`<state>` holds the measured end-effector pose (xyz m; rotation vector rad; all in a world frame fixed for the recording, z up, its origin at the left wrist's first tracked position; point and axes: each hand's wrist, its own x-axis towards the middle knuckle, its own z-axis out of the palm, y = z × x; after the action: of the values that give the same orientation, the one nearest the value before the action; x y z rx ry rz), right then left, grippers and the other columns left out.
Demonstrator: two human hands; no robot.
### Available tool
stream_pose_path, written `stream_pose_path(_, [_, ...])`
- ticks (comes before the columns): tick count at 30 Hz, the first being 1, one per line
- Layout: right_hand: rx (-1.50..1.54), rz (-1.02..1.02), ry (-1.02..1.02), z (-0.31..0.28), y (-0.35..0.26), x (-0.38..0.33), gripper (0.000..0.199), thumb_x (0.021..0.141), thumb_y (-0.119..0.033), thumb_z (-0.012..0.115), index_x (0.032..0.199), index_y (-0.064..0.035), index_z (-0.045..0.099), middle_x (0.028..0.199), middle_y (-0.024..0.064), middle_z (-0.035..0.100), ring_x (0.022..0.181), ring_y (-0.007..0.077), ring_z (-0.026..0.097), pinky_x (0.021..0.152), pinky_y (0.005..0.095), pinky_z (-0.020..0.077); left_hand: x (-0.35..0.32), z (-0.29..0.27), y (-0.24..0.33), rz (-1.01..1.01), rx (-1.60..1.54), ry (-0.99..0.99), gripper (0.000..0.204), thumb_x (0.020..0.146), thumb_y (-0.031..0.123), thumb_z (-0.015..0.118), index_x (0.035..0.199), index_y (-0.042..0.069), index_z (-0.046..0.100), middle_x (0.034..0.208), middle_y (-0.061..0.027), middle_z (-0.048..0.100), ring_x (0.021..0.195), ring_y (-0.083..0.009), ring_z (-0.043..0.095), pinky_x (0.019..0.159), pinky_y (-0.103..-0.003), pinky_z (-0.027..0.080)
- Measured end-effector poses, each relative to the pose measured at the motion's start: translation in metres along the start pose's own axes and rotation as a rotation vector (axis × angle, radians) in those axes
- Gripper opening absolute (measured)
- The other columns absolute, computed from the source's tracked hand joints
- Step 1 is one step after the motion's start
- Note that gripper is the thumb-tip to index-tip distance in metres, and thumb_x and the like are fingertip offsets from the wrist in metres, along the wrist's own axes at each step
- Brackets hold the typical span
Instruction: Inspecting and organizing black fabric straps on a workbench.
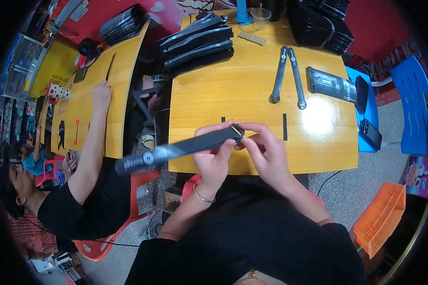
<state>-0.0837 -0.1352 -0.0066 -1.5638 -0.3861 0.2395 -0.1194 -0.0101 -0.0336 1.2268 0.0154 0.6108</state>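
My left hand (213, 164) grips a long dark grey strap-like strip (176, 147) with a rounded far end, its thumb lying on top. The strip slants down to the left, above the table's front edge. My right hand (270, 161) pinches at the strip's near end with thumb and index finger, beside a small gold-coloured piece (236, 129). What exactly its fingertips hold is hidden. Farther off on the table lie two similar grey strips (279, 76) in a narrow V. A flat bundle of grey strips (330, 84) lies right of them.
The yellow table (199, 99) bears stacked dark strips (197, 45), a black bundle (321, 28), a clear cup (260, 19) and a short black bar (285, 127). Two phones rest at right on a blue stool (366, 128). Left, a co-worker's hand (101, 97) works at another table.
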Motion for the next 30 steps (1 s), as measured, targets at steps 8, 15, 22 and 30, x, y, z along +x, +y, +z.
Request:
stream_pose_path(8, [-0.211,-0.116,-0.198,-0.020,-0.005,0.011,0.014,0.086,0.000,0.061,0.099,0.0025,0.063,0.088,0.0123,0.069,0.079,0.0183,0.069,0.068,0.0241,0.0520,0.014,-0.019,0.006,-0.376,-0.243,-0.082,0.035,0.087,0.011,0.065,0.114,-0.003,0.048,0.105,-0.0162,0.063,0.097,-0.0231,0.063,0.086,-0.034,0.054])
stream_pose_path(15, [-0.219,-0.127,-0.061,-0.008,-0.001,0.008,0.014,0.085,0.002,0.061,0.098,0.0029,0.065,0.083,0.0127,0.069,0.076,0.0180,0.069,0.066,0.0242,0.0514,0.008,-0.010,0.006,-0.384,-0.138,-0.085,0.051,0.079,-0.009,0.066,0.125,-0.004,0.046,0.108,-0.0136,0.062,0.101,-0.0217,0.062,0.091,-0.033,0.052])
stream_pose_path(22, [-0.254,-0.170,-0.055,-0.015,0.007,0.009,0.012,0.082,0.003,0.061,0.093,0.0010,0.065,0.079,0.0150,0.068,0.068,0.0210,0.068,0.060,0.0279,0.0520,0.015,-0.021,0.008,-0.498,-0.067,-0.203,0.044,0.079,-0.011,0.064,0.121,-0.005,0.052,0.110,-0.0125,0.062,0.100,-0.0163,0.062,0.091,-0.028,0.050])
stream_pose_path(30, [-0.528,-0.299,-0.135,-0.033,-0.023,0.015,0.018,0.077,0.010,0.060,0.091,0.0003,0.065,0.074,0.0113,0.067,0.065,0.0185,0.067,0.059,0.0252,0.0515,0.007,-0.040,0.015,-0.751,0.127,-0.389,0.013,0.082,-0.005,0.062,0.095,-0.007,0.062,0.089,-0.0075,0.065,0.083,-0.0123,0.064,0.077,-0.023,0.052])
